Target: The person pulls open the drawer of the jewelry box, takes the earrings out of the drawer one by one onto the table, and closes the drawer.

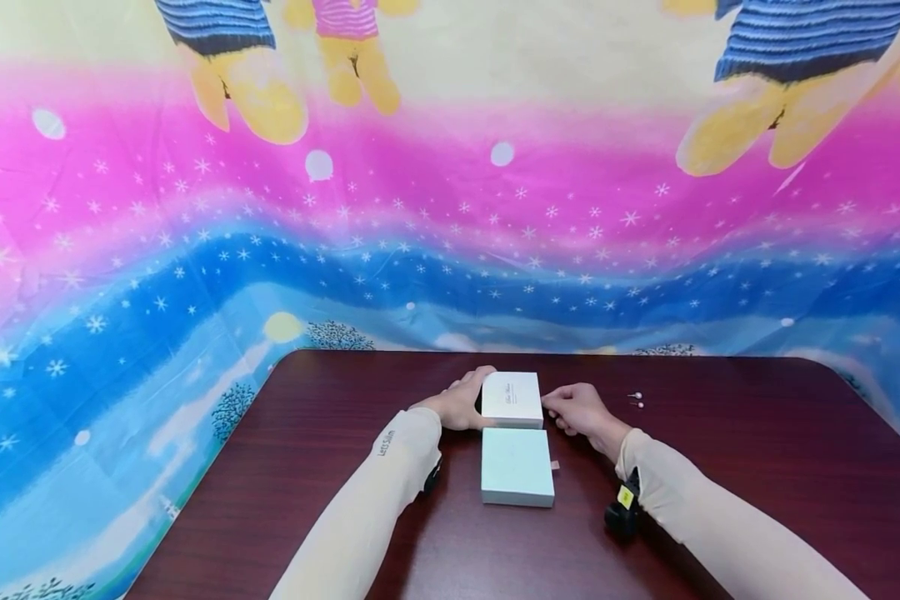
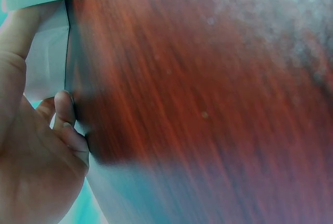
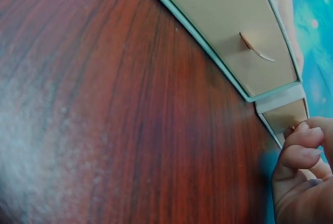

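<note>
A small white box with printed lettering on its lid lies on the table. My left hand grips it from the left, thumb along its near side and fingers around the far edge. At the right side of this box, my right hand pinches with thumb and forefinger. In the right wrist view those fingertips meet the box's beige end face, covering most of the ribbon tab there. Directly in front lies a mint-green box, its own ribbon tab sticking out of a beige end face.
Two pearl stud earrings lie on the dark wooden table, to the right of my right hand. A patterned cloth with pink and blue bands hangs behind the table and along its left side.
</note>
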The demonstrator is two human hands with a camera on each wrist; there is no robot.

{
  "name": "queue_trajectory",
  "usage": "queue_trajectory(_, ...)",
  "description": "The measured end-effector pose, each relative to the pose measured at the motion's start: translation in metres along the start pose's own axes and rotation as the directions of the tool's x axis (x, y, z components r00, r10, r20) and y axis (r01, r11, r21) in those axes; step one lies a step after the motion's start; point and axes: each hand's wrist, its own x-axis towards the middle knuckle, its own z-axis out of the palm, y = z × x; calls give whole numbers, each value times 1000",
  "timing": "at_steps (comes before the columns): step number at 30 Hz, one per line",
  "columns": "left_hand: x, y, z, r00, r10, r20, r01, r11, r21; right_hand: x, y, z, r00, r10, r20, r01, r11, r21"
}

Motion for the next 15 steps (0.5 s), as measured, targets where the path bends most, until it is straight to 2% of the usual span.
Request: queue_trajectory(15,-1,2,0,1000,-9,9,9,1000,23,-4,-3,-1,1000,-8,2,8,1000,12)
